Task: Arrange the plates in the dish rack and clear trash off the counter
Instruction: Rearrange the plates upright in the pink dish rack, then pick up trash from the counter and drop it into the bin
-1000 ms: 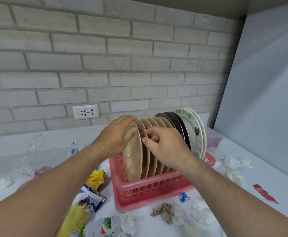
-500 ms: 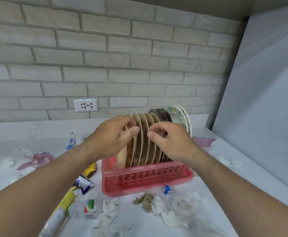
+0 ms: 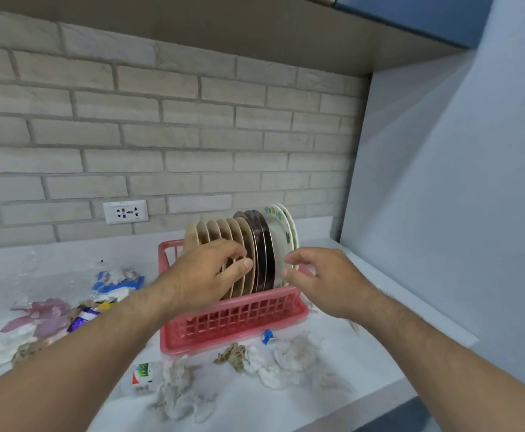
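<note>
A pink dish rack (image 3: 236, 322) stands on the white counter with plates upright in a row: several beige plates (image 3: 220, 229), two dark plates (image 3: 259, 241) and white patterned plates (image 3: 281, 232) at the right end. My left hand (image 3: 206, 275) rests against the beige plates, thumb and fingers pinched at the rim of one. My right hand (image 3: 320, 275) hovers just right of the white plates, fingers apart, holding nothing. Crumpled white tissues (image 3: 283, 360), brown paper (image 3: 233, 357) and a small blue wrapper (image 3: 268, 335) lie in front of the rack.
Left of the rack lie plastic wrappers (image 3: 89, 313), a blue-white packet (image 3: 117, 280), pink plastic (image 3: 43, 316) and a small green-labelled carton (image 3: 144, 372). More tissues (image 3: 180, 391) lie near the counter's front edge. A brick wall with a socket (image 3: 125, 212) is behind; a grey panel (image 3: 441, 213) closes the right side.
The view has pulled back and up. My right hand left the beige plates and moved right, opening beside the white plates. My left hand stays on the beige plates.
</note>
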The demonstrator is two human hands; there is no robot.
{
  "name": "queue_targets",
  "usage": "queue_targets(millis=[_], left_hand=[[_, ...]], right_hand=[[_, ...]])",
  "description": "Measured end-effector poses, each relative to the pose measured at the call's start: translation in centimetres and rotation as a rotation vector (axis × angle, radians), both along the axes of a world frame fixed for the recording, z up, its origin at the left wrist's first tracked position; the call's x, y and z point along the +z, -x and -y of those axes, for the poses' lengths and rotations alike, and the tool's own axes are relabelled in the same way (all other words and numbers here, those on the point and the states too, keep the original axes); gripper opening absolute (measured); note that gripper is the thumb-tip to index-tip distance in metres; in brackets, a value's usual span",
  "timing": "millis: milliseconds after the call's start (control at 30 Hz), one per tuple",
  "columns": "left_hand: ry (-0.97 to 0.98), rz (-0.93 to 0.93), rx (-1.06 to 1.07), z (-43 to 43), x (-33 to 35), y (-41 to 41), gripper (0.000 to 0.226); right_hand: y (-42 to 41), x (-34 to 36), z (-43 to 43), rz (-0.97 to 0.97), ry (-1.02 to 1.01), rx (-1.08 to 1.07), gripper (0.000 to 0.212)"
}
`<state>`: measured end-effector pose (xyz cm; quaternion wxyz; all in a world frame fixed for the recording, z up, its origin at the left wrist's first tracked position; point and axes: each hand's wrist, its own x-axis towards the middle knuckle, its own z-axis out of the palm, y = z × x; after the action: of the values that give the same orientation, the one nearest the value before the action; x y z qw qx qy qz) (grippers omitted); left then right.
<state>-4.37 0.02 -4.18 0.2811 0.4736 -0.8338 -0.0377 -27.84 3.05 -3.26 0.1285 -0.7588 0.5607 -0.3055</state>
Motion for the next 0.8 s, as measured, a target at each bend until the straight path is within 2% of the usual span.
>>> queue_targets(millis=[133, 300, 633, 800], left_hand=[[-0.063, -0.018, -0.019, -1.8, -1.4, 1.6, 0.034], [-0.104, -0.017, -0.019, -2.6, -2.9, 5.1, 0.041], [-0.159, -0.072, 0.023, -0.9, -6.0, 15.4, 0.031], [-0.182, -0.038, 0.044, -0.2, -7.0, 19.0, 0.038]], right_hand=[[1.3, -0.8, -2.0, -0.019, 0.001, -0.003, 0.027], [3.9, -2.3, -2.5, -0.045, -0.029, 0.024, 0.020], [13.3, -7.0, 0.0, -0.144, -0.174, 0.067, 0.038], [17.2, -8.3, 1.4, -0.192, -0.215, 0.061, 0.039]])
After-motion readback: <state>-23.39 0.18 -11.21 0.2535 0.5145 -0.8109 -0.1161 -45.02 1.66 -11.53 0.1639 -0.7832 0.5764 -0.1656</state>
